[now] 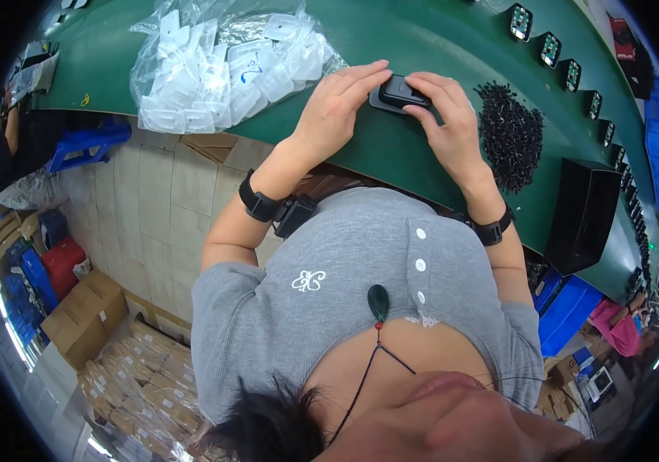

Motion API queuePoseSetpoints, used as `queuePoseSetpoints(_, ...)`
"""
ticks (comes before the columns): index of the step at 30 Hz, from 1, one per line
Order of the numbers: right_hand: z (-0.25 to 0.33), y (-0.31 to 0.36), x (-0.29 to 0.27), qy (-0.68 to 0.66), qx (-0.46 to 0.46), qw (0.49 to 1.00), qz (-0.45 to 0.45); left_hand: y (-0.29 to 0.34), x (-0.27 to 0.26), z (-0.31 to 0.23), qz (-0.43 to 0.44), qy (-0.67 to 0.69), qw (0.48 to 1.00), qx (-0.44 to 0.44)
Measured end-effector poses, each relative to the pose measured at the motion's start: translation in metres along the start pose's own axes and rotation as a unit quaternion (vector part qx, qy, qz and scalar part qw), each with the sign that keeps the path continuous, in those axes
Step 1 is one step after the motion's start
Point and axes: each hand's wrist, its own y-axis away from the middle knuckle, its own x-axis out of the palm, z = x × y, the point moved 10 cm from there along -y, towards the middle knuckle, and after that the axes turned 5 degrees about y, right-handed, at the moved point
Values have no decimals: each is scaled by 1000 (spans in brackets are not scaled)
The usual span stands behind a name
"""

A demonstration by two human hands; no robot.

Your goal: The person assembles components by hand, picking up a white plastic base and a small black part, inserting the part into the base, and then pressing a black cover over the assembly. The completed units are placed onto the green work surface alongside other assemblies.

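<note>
A small black plastic case (402, 91) with rounded corners lies on the green table in front of me, on top of a dark grey flat piece (379, 102). My left hand (340, 104) is closed against its left side, fingers stretched along the far edge. From the right, my right hand (446, 114) grips the case between curved fingers and thumb. Just right of that hand is a pile of small black parts (511, 137). Clear bags of translucent white plastic pieces (229, 77) lie to the left of my left hand.
An open black box (585, 215) stands near the table's right edge. Several black housings with green circuit boards (550, 49) line the far right side. A blue stool (91, 144) stands left of the green table (98, 58). Cardboard boxes (83, 316) sit on the floor. Another person is at far left.
</note>
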Motion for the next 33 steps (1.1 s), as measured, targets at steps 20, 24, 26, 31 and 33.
queuePoseSetpoints(20,12,10,24,104,-80,991,20,10,10,-7,51,-145,988,31)
queuePoseSetpoints(24,12,9,23,104,-73,992,11,10,9,-6,59,-157,985,40)
queuePoseSetpoints(26,9,6,23,81,-66,994,25,9,7,-2,55,-155,985,44)
queuePoseSetpoints(31,7,3,19,46,-56,997,11,4,5,1,50,-143,988,33)
queuePoseSetpoints(33,8,3,20,49,-57,997,7,4,4,2,49,-147,987,32)
